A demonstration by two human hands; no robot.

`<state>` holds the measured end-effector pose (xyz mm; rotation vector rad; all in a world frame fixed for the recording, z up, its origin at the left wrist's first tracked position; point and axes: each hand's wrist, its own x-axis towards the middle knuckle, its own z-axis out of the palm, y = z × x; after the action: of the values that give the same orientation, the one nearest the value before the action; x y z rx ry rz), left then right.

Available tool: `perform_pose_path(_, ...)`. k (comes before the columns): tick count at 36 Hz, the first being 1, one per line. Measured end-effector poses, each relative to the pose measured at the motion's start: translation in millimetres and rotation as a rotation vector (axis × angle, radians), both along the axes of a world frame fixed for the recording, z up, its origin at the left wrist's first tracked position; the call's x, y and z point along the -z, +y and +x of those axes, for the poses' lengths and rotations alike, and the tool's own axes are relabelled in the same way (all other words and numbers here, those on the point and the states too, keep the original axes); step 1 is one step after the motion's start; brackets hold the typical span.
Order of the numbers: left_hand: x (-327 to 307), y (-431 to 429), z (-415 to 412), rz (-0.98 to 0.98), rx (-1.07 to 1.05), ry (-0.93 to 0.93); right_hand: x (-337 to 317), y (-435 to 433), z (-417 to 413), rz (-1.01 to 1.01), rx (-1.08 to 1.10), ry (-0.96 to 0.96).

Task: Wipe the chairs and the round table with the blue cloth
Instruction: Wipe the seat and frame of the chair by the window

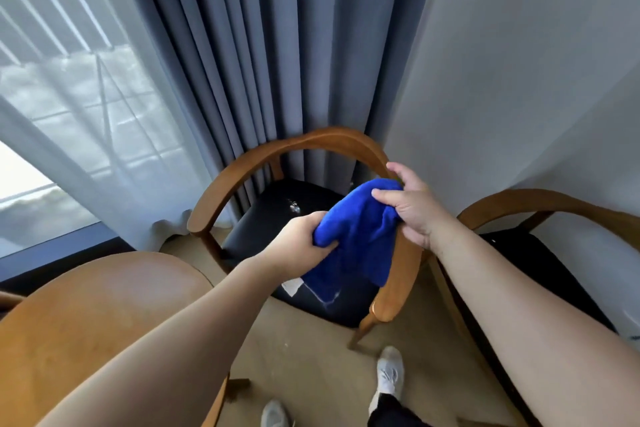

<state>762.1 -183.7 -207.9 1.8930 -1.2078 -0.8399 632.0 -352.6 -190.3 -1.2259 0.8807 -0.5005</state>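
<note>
Closest to me, the person's two pale shoes, one point(389, 374) ahead of the other, stand on the tan floor point(304, 350). At the left, the round wooden bench point(86, 315) sits under the left forearm. Past it, both hands hold the blue cloth point(356, 239) in the air over the near chair point(311, 142), above its black seat and against its right armrest. The left hand point(304, 239) has its fingers curled tight around the cloth's lower left bunch. The right hand point(412, 208) pinches the upper edge between thumb and fingers, just beside the curved wooden backrest. A white tag point(292, 286) hangs from the cloth's bottom edge. To the right stands a second chair point(540, 201) of the same wood with a black seat, near the pale wall point(519, 62). Behind the near chair hang grey pleated curtains point(263, 45), and further left a sheer white curtain point(86, 97) covers the window.
</note>
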Motion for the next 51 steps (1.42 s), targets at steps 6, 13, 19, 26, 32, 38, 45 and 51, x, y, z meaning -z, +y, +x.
perform_pose_path(6, 9.1, -41.8, -12.8, 0.117, -0.037, 0.054, 43.9, -65.9, -0.9, -0.656, -0.325, 0.485)
perform_pose_path(13, 26.9, -81.4, -29.6, 0.134, -0.291, 0.145, 57.3, -90.9, -10.7, -0.683, -0.705, 0.385)
perform_pose_path(19, 43.4, -102.8, -41.6, 0.077, -0.505, 0.271, 79.1, -87.2, -8.6, -0.611, -1.033, 0.49)
perform_pose_path(26, 61.2, -106.2, -19.8, 0.04, -0.624, 0.386, 111.4, -80.9, 23.9, -0.57, -0.836, 0.354)
perform_pose_path(32, 82.6, -91.2, 38.6, 0.052, -0.594, 0.434, 137.2, -77.6, 76.6, -0.532, -0.809, 0.368)
perform_pose_path(38, 124.4, -45.3, 119.5, 0.23, -0.52, 0.184, 172.1, -72.3, 138.8, -0.387, -0.723, 0.454)
perform_pose_path(45, 177.0, 14.1, 219.3, 0.417, -0.376, -0.394, 221.4, -65.4, 212.2, -0.289, -0.637, 0.522)
perform_pose_path(51, 218.3, 17.2, 288.2, 0.438, -0.266, -0.591, 283.3, -61.7, 273.3, -0.27, -0.668, 0.583)
